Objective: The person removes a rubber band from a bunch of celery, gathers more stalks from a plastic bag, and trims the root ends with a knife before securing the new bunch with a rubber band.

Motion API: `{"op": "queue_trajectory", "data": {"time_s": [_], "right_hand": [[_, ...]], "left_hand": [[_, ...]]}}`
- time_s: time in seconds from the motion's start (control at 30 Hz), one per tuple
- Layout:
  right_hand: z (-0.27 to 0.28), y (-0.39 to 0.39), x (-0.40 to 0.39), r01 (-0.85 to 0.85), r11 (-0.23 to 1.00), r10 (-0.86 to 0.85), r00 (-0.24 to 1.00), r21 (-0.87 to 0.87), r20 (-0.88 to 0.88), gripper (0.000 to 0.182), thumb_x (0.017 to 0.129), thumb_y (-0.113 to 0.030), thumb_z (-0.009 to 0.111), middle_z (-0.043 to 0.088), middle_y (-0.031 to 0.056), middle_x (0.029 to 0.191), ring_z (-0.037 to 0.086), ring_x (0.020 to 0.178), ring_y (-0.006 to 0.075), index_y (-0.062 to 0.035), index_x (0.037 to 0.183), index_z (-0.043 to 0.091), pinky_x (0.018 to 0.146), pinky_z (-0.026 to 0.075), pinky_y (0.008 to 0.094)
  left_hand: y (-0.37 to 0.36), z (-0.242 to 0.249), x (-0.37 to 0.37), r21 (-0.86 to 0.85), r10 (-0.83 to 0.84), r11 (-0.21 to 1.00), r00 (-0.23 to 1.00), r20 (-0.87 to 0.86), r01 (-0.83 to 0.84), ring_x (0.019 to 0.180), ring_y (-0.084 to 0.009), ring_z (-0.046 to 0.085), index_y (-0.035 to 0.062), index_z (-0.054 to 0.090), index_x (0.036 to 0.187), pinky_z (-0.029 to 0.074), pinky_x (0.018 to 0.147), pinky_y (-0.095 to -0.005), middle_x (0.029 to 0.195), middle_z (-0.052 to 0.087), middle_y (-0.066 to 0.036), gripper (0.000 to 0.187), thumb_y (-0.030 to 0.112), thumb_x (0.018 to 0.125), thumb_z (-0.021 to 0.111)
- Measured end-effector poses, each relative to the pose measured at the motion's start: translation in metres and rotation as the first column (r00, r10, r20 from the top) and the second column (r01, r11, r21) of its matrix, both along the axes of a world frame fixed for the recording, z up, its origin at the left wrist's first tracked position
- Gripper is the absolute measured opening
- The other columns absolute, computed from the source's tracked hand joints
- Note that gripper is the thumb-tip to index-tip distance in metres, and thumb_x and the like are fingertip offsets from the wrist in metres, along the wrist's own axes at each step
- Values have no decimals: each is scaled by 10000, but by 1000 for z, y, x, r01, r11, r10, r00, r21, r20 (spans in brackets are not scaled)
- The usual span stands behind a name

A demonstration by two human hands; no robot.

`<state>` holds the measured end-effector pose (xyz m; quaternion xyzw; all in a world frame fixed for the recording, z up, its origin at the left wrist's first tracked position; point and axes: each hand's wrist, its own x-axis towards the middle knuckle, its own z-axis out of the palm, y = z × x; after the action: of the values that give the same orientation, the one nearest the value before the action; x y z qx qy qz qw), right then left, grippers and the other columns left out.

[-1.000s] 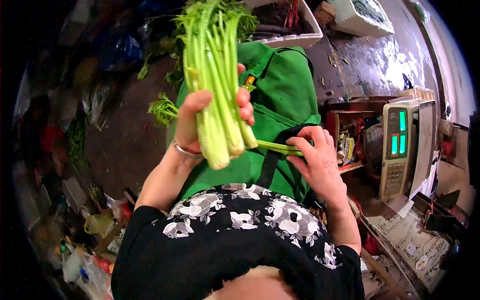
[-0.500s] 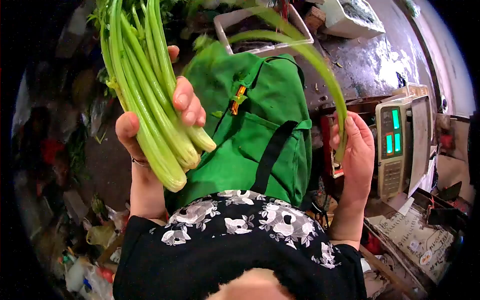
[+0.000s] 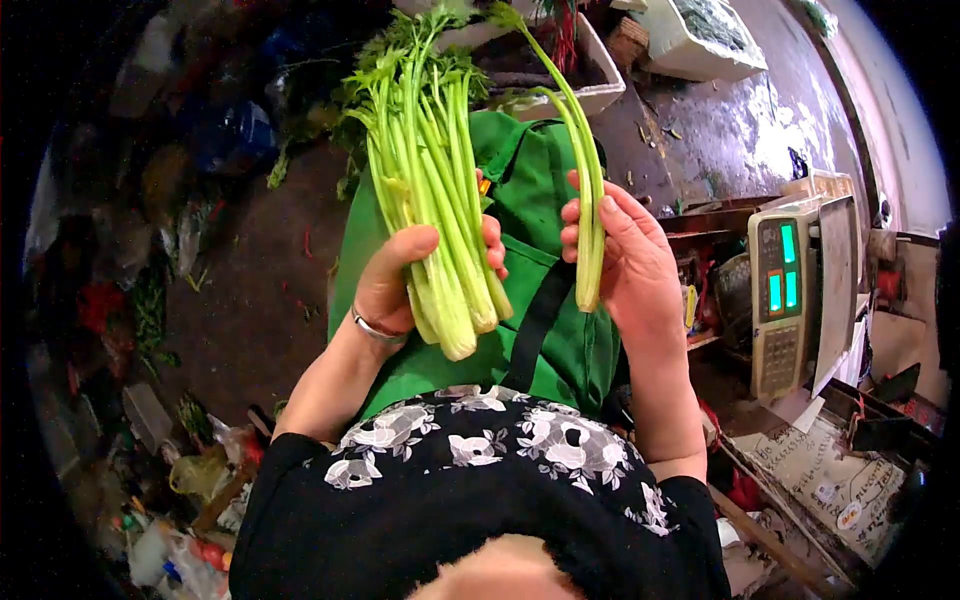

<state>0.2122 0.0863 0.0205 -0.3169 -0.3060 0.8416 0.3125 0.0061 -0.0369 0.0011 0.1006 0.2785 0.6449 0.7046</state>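
Note:
A bunch of celery [image 3: 440, 220] with leafy tops hangs over my lap, its pale cut ends pointing toward me. My left hand [image 3: 400, 275] is wrapped round its lower part, thumb across the front and fingertips showing on the right side. To the right, my right hand [image 3: 625, 245] pinches a thin celery stalk [image 3: 588, 220] that splits into two stems, apart from the bunch. Under both hands lies the green apron [image 3: 450, 370] with a black strap [image 3: 540, 325].
A scale [image 3: 785, 300] with lit green displays stands at the right. White foam boxes [image 3: 700, 45] are at the top. A written-on cardboard piece [image 3: 835, 480] lies lower right, and plastic bags [image 3: 200, 470] lie lower left.
The bunch in my left hand has moved right and stands more upright, with more leaves showing. My right hand has moved left with its stalk, closer to the bunch.

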Motion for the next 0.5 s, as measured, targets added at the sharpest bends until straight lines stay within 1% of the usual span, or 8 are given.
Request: {"op": "queue_trajectory", "data": {"time_s": [0.07, 0.13, 0.2, 0.27, 0.37, 0.4, 0.47, 0.5], "right_hand": [[-1, -1, -1, -57, 997, 56, 998, 45, 43, 400, 1043, -196, 555, 684, 94, 1028, 672, 846, 144, 25, 1376, 541, 720, 549, 268], [-4, -4, -5, -45, 999, 45, 998, 23, 34, 378, 1041, -187, 556, 698, 94, 1021, 683, 839, 140, 18, 1359, 560, 722, 556, 266], [-4, -9, -10, -38, 993, 21, 988, 109, 152, 303, 1030, -190, 586, 716, 84, 997, 690, 838, 141, -13, 1274, 621, 688, 546, 239], [-2, -20, -18, -31, 989, 8, 987, 142, 161, 281, 1026, -157, 592, 708, 80, 997, 672, 843, 125, 1, 1257, 619, 705, 547, 245], [-3, -35, -34, -47, 923, -47, 971, 381, 233, 242, 1013, -97, 600, 628, 73, 1110, 635, 875, 111, 26, 1221, 609, 754, 563, 261], [-1, -39, -38, -104, 865, -68, 945, 491, 320, 245, 998, -100, 614, 583, 101, 1158, 626, 965, 160, 25, 1209, 615, 826, 542, 289], [-15, -37, -41, -226, 512, -230, 894, 829, 386, 260, 973, -108, 640, 568, 137, 1173, 601, 1060, 238, 24, 1196, 624, 914, 499, 335], [-7, -41, -44, -210, 601, -180, 905, 771, 387, 283, 956, -124, 657, 574, 158, 1162, 578, 1106, 307, 31, 1191, 625, 976, 454, 369]], "left_hand": [[1, -2, 3, -11, -18, 1000, 999, -32, 17, 962, -277, 651, 87, 311, 1531, 572, 907, -450, 1122, 628, -158, 918, 399, 795, 762], [-1, -7, 1, -7, -32, 999, 999, -22, 31, 1021, -295, 659, 75, 316, 1530, 568, 931, -456, 1185, 632, -175, 912, 383, 796, 761], [-4, -7, 0, -16, -68, 998, 997, 36, 69, 1128, -304, 650, -18, 466, 1402, 541, 978, -474, 1272, 622, -172, 701, 324, 853, 738], [-3, -10, 3, 3, -70, 998, 997, 20, 70, 1173, -292, 635, -59, 492, 1373, 530, 1006, -470, 1322, 603, -171, 674, 329, 873, 723], [-2, -11, 5, 79, -92, 993, 994, 62, 87, 1203, -280, 622, -34, 447, 1432, 511, 1041, -439, 1358, 589, -163, 708, 316, 880, 718], [-5, -12, 5, 77, -91, 993, 994, 62, 86, 1203, -280, 622, -34, 447, 1432, 511, 1041, -439, 1358, 589, -163, 708, 316, 880, 718], [-11, -16, 2, -51, -24, 998, 999, 42, 26, 1206, -270, 621, 1, 439, 1452, 504, 1051, -433, 1358, 596, -146, 710, 305, 877, 723], [-12, -19, 2, -54, -24, 998, 999, 41, 26, 1206, -270, 621, 1, 439, 1452, 504, 1051, -433, 1358, 596, -146, 710, 305, 877, 723]]}}
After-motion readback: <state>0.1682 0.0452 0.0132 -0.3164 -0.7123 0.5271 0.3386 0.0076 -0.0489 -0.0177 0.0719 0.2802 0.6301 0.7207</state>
